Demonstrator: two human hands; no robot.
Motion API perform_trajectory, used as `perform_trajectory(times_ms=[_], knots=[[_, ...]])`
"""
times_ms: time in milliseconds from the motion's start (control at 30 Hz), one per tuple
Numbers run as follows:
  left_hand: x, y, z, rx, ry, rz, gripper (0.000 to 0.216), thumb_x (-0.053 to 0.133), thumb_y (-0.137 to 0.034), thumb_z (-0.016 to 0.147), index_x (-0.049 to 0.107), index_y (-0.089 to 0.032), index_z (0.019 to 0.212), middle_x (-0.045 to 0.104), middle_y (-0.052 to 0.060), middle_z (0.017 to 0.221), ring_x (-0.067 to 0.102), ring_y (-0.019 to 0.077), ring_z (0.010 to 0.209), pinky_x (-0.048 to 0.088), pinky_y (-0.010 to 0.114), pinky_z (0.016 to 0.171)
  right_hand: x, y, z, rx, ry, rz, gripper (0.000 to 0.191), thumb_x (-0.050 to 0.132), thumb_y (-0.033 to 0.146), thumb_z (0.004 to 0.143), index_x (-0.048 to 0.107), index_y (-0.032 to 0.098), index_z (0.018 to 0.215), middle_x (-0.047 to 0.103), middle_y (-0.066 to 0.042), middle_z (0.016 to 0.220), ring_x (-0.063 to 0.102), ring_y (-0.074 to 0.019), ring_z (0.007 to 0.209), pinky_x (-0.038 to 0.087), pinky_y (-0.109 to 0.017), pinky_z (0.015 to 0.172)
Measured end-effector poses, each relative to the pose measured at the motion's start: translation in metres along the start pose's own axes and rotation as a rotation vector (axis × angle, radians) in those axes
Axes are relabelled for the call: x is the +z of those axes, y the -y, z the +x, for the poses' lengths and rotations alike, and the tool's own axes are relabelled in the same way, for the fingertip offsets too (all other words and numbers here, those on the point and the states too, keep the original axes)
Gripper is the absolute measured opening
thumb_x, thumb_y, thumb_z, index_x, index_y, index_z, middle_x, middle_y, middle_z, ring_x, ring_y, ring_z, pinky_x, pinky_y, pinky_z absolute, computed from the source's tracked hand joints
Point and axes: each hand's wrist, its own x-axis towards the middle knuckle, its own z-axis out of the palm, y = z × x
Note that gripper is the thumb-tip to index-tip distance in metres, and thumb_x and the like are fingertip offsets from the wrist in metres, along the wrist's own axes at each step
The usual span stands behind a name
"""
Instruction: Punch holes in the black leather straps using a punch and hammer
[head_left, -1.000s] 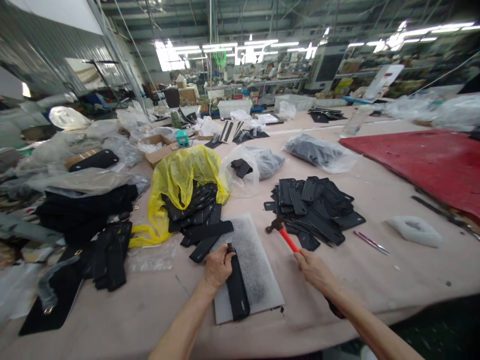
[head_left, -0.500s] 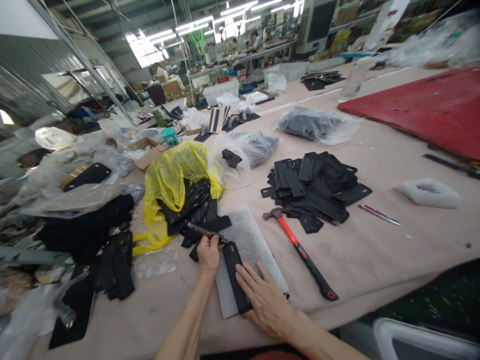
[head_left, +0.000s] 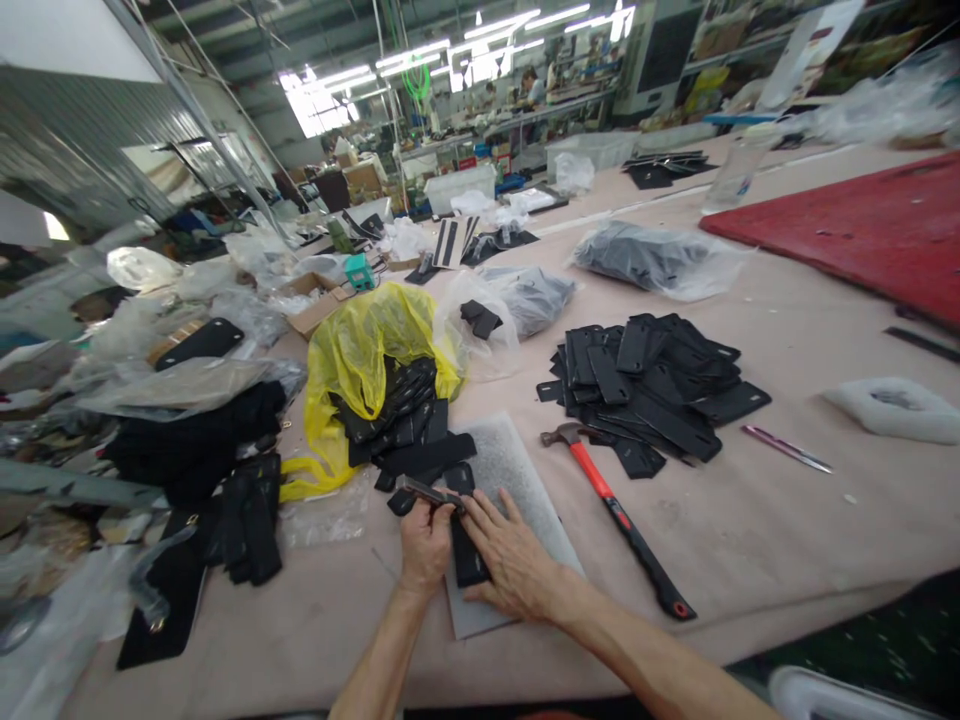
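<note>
On the pale table [head_left: 750, 540], a white foam pad [head_left: 517, 470] with a black leather strip [head_left: 466, 545] lying along it. Right hand [head_left: 511, 565] flat, fingers spread, pressing the strip; left hand [head_left: 424, 540] pinched on what looks like a thin metal tool [head_left: 429, 493]. Hammer [head_left: 619, 515] just beside, untouched.

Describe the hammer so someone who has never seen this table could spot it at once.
On the beige table, look just right of the white foam pad under the hands. The hammer lies there, below the heap of black pieces; its red-and-black handle sets it apart.
</note>
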Motion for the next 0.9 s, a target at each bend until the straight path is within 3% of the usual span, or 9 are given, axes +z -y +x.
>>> perform_trajectory(times_ms=[100,300,467,667,900], knots=[[-0.001,0.005,-0.008,-0.015,0.022,-0.022,0.019,0.053,-0.027,0.089,0.069,-0.018,0.094,0.074,0.005,0.090,0.070,0.0219,0.086,0.057,0.034,0.080,-0.004,0.004,-0.011,0.026,0.018,0.052,0.105,0.061,0.069,0.078,0.021,0.008,0.153,0.020,-0.020,0.158,0.011,-0.0374,0.146,0.003,-0.061,0.117],[0.002,0.008,-0.019,-0.041,0.023,-0.050,0.021,0.053,-0.028,0.090,0.069,-0.017,0.095,0.074,0.006,0.091,0.070,0.0219,0.086,0.057,0.033,0.079,-0.002,0.005,-0.016,0.120,-0.006,0.028,0.068,0.055,0.039,0.090,0.033,0.013,0.149,0.030,-0.014,0.156,0.018,-0.0337,0.145,0.005,-0.063,0.116],[0.007,0.010,-0.021,-0.010,0.035,-0.056,0.021,0.052,-0.028,0.090,0.070,-0.016,0.093,0.074,0.007,0.091,0.070,0.0220,0.086,0.057,0.034,0.080,-0.008,-0.010,-0.004,0.128,-0.003,0.023,0.063,0.051,0.041,0.093,0.038,0.012,0.147,0.033,-0.014,0.154,0.018,-0.0331,0.145,0.003,-0.062,0.116],[0.004,0.013,-0.030,0.012,0.061,-0.072,0.021,0.053,-0.026,0.090,0.071,-0.017,0.095,0.074,0.007,0.094,0.070,0.0208,0.089,0.058,0.032,0.082,-0.011,-0.011,-0.013,0.119,0.053,0.080,0.087,0.061,0.057,0.083,0.031,0.011,0.150,0.026,-0.015,0.157,0.012,-0.0365,0.146,0.003,-0.065,0.114],[-0.001,0.011,-0.044,0.037,0.134,-0.058,0.021,0.054,-0.027,0.091,0.072,-0.018,0.098,0.074,0.006,0.096,0.070,0.0208,0.093,0.057,0.032,0.087,-0.011,-0.018,-0.011,0.150,0.009,0.057,0.070,0.056,0.046,0.090,0.036,0.014,0.148,0.031,-0.012,0.156,0.015,-0.0343,0.145,0.001,-0.063,0.115]])
